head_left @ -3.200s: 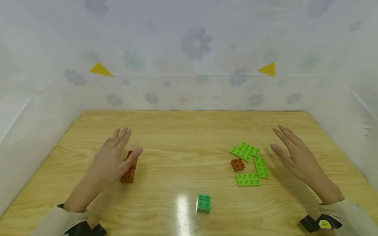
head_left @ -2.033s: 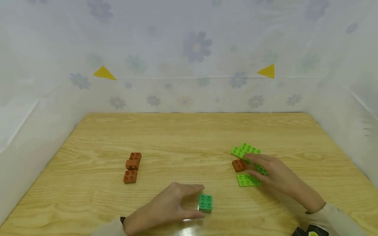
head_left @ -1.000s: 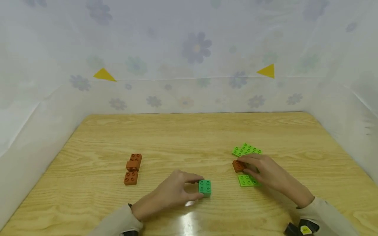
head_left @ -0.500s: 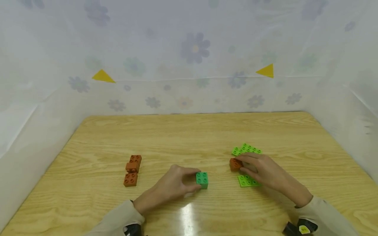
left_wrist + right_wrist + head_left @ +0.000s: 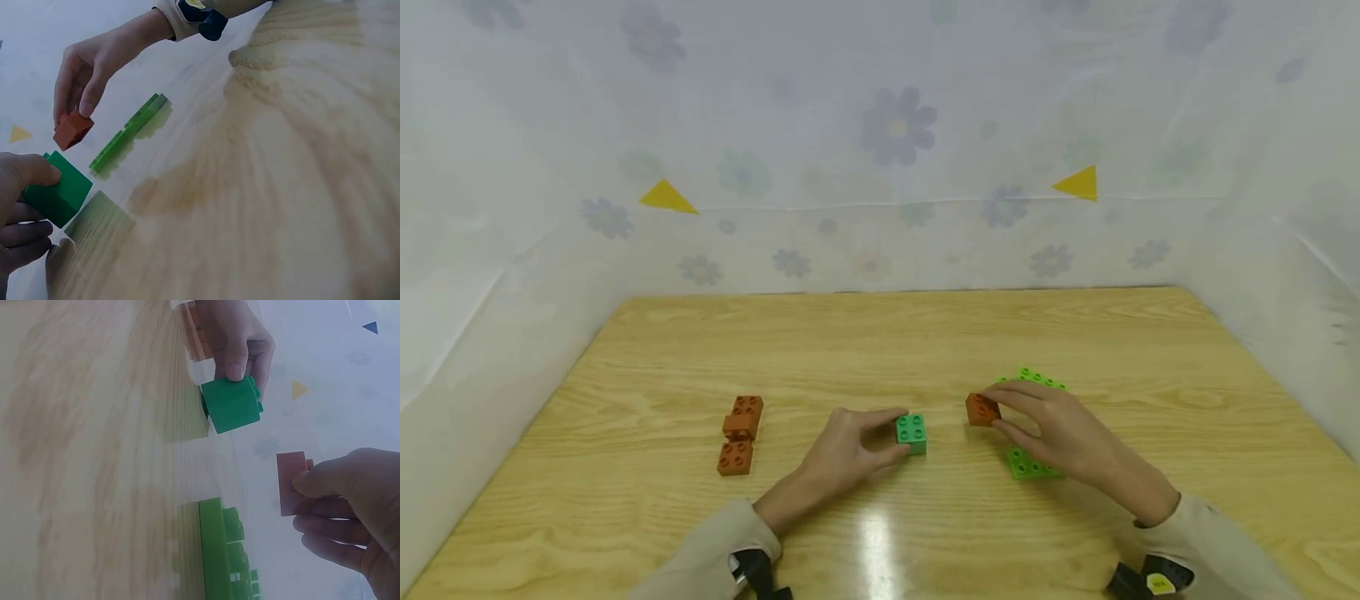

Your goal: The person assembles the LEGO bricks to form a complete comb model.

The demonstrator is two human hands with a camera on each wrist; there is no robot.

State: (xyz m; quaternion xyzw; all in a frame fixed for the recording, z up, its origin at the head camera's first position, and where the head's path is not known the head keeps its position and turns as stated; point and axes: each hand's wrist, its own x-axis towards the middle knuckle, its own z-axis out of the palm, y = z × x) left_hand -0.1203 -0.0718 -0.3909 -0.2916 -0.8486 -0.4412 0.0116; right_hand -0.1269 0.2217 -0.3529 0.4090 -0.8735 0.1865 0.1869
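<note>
My left hand (image 5: 842, 454) pinches a green two-by-two toy building brick (image 5: 912, 435) between thumb and fingers, studs up, near the middle of the table. To its right, my right hand (image 5: 1067, 429) grips a reddish-brown brick (image 5: 982, 409) by its right side. In the right wrist view this brown brick (image 5: 289, 482) is held up off the table, while the green brick (image 5: 231, 405) sits close over the wood. A gap separates the two bricks. Light-green flat bricks (image 5: 1030, 464) lie under and around my right hand, which partly hides them.
A row of reddish-brown bricks (image 5: 740, 433) stands on the left side of the wooden table (image 5: 850, 350), one raised piece in its middle. White flowered cloth (image 5: 820, 150) walls the back and sides, with two yellow triangles (image 5: 667, 197) on it.
Both hands have come down to the bricks. My left hand took the green brick and moved it away from me. My right hand picked up the brown brick and carried it left.
</note>
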